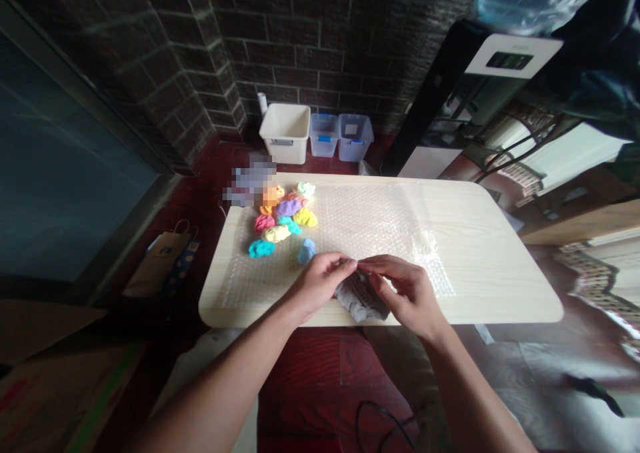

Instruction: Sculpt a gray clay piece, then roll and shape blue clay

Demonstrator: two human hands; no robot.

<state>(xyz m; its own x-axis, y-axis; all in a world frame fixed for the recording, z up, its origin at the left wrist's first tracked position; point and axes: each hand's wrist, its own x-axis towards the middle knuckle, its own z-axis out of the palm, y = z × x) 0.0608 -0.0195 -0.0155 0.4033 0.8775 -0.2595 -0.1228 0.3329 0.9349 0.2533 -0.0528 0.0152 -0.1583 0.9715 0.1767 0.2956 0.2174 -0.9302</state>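
A crumpled grey cloth (361,298) lies at the near edge of the table, beneath and between my hands. My left hand (323,276) pinches at its upper edge with thumb and fingers. My right hand (403,289) meets it there, fingers bent and closed on the cloth, fingertips nearly touching those of the left. What exactly the fingertips grip is partly hidden. Just beyond my left hand sits a small light blue bundle (307,250). Farther left is a cluster of several soft bundles, among them a teal one (261,248), a pale yellow one (276,233) and a purple one (288,208).
Bubble wrap (370,216) covers much of the pale wooden table (500,266). A white basket (285,133) and two clear bins (355,137) stand on the floor by the brick wall. A water dispenser (435,106) is behind right; a paper bag (155,263) sits left.
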